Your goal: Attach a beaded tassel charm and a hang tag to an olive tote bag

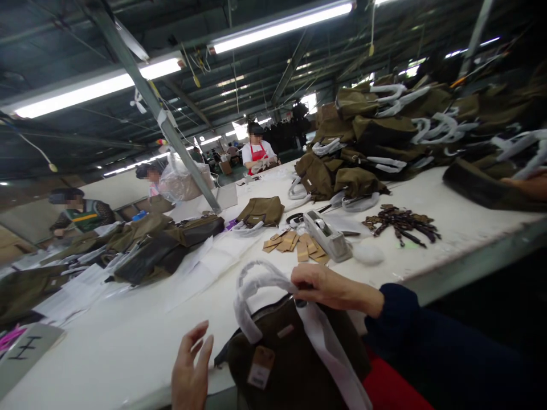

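An olive-brown handbag [316, 364] stands upright at the near edge of the table, its handles wrapped in white paper. On its front hangs a brown and white tag [260, 367], below a small pale label. My right hand [329, 286] has its fingers closed round the wrapped handle [265, 279] at the bag's top. Left of the bag, my left hand [193, 367] is raised with fingers apart, holding nothing and not touching the bag. The bag's lower part is cut off by the frame edge.
A tape dispenser [327, 234] stands behind the bag, beside brown tags [294, 245] and a heap of dark straps [399, 222]. Bags [363, 142] are piled at the right, more [158, 250] at the left. Another person's hand [527, 187] touches a bag at far right. Several people work beyond.
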`<state>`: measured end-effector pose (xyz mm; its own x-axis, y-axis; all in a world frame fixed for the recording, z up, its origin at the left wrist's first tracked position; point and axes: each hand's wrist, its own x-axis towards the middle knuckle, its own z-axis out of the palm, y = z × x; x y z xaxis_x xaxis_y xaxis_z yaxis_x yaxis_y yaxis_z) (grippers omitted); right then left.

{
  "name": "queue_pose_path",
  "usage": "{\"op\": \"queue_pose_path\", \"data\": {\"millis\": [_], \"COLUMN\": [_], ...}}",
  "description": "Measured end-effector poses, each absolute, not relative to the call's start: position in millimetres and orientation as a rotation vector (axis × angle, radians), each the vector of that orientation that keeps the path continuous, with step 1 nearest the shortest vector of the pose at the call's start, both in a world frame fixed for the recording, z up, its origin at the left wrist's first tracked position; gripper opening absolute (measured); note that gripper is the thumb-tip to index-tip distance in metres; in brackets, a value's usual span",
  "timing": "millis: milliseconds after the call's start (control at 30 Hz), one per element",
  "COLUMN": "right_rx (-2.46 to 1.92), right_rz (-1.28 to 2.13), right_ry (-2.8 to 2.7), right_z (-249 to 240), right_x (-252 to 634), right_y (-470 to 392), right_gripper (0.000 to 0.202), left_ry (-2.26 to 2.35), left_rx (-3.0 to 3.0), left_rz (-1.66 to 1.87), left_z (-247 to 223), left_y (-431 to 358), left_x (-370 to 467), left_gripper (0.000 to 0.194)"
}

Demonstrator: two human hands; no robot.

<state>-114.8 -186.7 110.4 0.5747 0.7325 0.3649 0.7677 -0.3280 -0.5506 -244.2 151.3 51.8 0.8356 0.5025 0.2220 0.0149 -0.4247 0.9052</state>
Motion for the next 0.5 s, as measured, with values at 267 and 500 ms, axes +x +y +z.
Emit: {"op": "queue_pose_path", "data": {"millis": [267, 500], "right_rx": [-2.125, -2.16], "right_rz": [-0.004, -0.018], "right_ry": [-1.319, -1.377], "right_z": [119.4, 114.8], "right_x": [-159.7, -189.4], "right_y": [-208.7, -235.8], "right_gripper": [0.023, 0.025], "left_ry": [-0.221, -0.232], "left_rx": [2.066, 2.245], "left_rz": [-0.334, -0.03], "left_z": [71.1, 44.7], "left_y": [111.5, 80.7], "left_x": [-173.4, -185.2], "left_gripper": [0.026, 0.091]}}
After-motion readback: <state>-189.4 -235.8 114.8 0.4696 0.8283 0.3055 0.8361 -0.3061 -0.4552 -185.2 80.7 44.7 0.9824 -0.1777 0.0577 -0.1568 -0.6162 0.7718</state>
